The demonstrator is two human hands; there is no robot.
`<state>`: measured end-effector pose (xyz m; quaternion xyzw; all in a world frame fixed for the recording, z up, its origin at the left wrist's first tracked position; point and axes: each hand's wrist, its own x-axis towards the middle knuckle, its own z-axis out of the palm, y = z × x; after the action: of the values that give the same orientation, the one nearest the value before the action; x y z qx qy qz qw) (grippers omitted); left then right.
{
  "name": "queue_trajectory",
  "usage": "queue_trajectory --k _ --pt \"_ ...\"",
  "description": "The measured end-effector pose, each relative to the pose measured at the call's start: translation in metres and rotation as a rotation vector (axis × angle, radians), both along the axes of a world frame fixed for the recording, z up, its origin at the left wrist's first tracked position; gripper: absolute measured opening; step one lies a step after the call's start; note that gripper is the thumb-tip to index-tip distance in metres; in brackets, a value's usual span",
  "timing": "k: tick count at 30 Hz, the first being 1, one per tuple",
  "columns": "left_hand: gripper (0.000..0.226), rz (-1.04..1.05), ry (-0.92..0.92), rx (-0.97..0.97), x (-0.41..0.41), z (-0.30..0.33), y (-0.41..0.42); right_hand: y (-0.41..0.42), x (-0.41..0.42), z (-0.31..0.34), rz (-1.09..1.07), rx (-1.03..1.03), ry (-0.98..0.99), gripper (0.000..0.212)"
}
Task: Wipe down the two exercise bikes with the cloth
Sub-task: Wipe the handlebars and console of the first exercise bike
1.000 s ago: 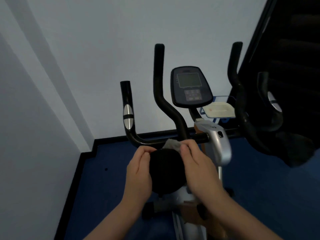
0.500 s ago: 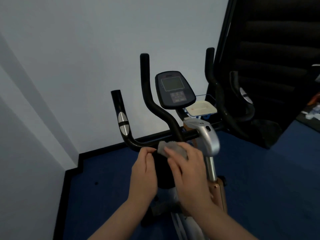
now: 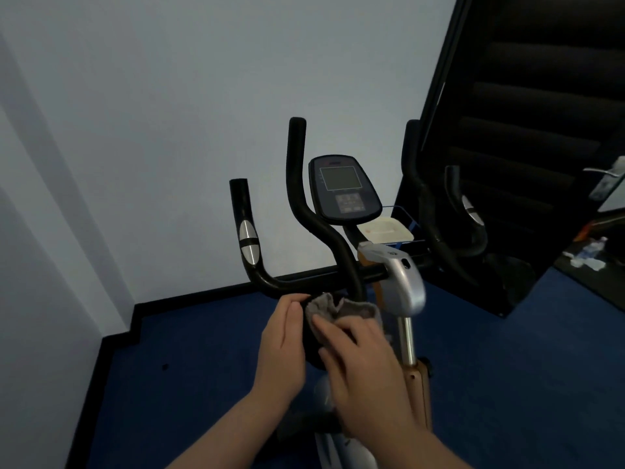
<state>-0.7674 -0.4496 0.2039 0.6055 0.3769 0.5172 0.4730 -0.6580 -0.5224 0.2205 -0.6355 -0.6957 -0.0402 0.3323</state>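
An exercise bike stands in front of me, with black handlebars [image 3: 297,282], a dark console [image 3: 343,189] and a silver post [image 3: 404,282]. Its black seat [image 3: 311,348] shows between my hands. A grey cloth [image 3: 338,308] lies bunched on the front of the seat. My right hand [image 3: 365,370] grips the cloth and presses it on the seat, fingers bent over it. My left hand [image 3: 282,346] rests flat against the seat's left side with fingers straight. Only one bike is plainly in view.
White walls close in at the left and behind the bike, over a blue floor [image 3: 203,367]. A dark staircase [image 3: 524,130] rises at the right. A white tray in a blue wire basket [image 3: 385,230] sits behind the console. White scraps [image 3: 588,258] lie at far right.
My right hand has slid the cloth leftward and forward over the seat, and the cloth has bunched up. My view has swung to the right. The left hand stays on the seat's side.
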Motion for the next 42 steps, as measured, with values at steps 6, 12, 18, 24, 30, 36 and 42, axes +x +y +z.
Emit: queue_trajectory --k 6,12,18,24,30,36,42 --pt "0.035 0.038 -0.021 -0.011 0.006 0.000 -0.004 0.031 -0.014 0.020 -0.022 -0.052 0.243 0.044" --pt "0.035 0.017 -0.016 -0.031 0.002 -0.001 0.001 0.003 -0.001 0.010 0.170 -0.136 0.294 0.057" --pt "0.035 0.020 -0.034 -0.055 0.002 -0.001 -0.002 0.022 -0.006 0.021 0.082 -0.160 0.378 0.050" --pt "0.035 0.047 -0.023 -0.030 0.003 -0.004 0.001 -0.007 -0.008 0.003 0.040 -0.181 0.341 0.054" --pt "0.034 0.020 -0.074 -0.023 0.005 -0.004 -0.001 0.028 -0.019 0.017 -0.087 -0.020 0.166 0.042" --pt "0.034 0.015 -0.065 -0.026 0.003 -0.005 0.001 0.005 -0.015 -0.007 -0.081 0.072 0.054 0.054" --pt "0.034 0.027 -0.096 -0.030 0.006 -0.005 0.001 0.039 -0.023 0.018 -0.110 -0.027 0.085 0.037"
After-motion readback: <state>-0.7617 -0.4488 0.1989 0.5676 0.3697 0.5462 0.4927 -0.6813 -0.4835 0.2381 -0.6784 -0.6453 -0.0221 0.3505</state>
